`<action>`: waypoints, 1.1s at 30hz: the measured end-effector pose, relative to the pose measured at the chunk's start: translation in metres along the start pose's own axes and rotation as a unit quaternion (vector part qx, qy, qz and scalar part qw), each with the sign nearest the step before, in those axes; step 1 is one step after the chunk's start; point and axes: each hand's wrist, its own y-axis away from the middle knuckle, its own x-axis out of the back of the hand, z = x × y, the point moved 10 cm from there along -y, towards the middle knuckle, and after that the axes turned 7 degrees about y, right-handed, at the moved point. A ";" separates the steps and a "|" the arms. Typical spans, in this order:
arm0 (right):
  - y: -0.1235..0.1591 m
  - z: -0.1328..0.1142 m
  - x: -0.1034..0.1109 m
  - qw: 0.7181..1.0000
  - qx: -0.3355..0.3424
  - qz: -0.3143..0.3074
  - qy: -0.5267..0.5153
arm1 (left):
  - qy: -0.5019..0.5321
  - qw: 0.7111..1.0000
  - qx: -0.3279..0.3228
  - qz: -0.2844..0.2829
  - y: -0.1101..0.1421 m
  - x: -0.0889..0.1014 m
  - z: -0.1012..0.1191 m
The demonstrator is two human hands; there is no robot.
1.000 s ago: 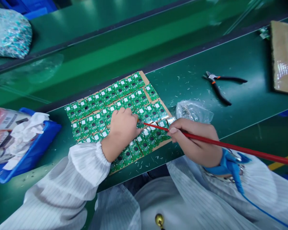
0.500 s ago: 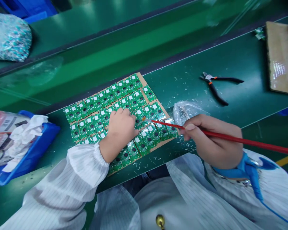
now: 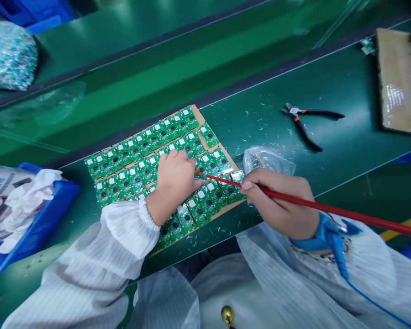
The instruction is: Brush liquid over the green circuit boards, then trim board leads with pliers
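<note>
My right hand (image 3: 282, 203) pinches the red brush (image 3: 329, 209); left hand (image 3: 174, 176) probably steadies the green boards (image 3: 208, 202), can't tell its grip.

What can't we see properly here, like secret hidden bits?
- Head view: what lies under the left hand; the hand itself covers those circuit boards.
- Head view: the back end of the red brush; the right edge cuts it off.
- Head view: any writing on the black chips; too small.
- Head view: the rest of the blue bin; the left edge cuts it off.
</note>
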 end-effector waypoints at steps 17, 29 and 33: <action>0.008 0.026 0.032 0.995 -0.066 0.072 -0.036 | -0.029 0.999 0.001 -0.022 -0.001 -0.001 0.002; 0.002 0.032 0.028 0.994 -0.059 0.072 -0.049 | -0.026 0.999 0.003 -0.023 -0.001 0.002 0.004; -0.002 0.033 0.023 0.996 -0.055 0.061 -0.030 | -0.015 1.000 -0.006 -0.004 -0.006 0.004 0.012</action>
